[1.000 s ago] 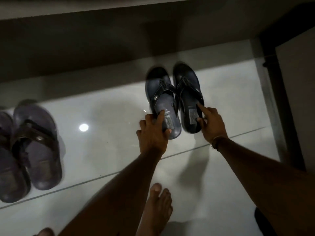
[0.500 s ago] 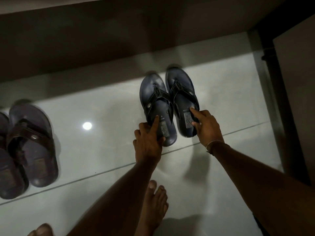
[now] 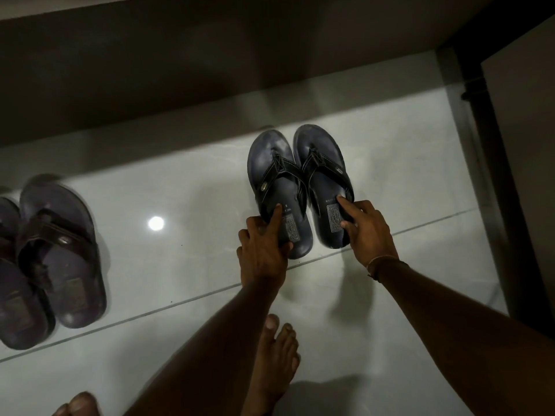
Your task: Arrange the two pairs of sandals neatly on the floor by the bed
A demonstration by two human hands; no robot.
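hands grip heels: left hand [image 3: 264, 250] on left dark rubber thong sandal [image 3: 277, 190], right hand [image 3: 368, 232] on its mate [image 3: 322, 181], squaring them below the bed's dark edge [image 3: 150, 70].

left black sandal [image 3: 277, 187] insole: small print beside heel stamp, one digit reads "8", rest illegible | right black sandal [image 3: 326, 187] insole: short printed line above stamp, unreadable | heel stamps on both: embossed, wording not legible
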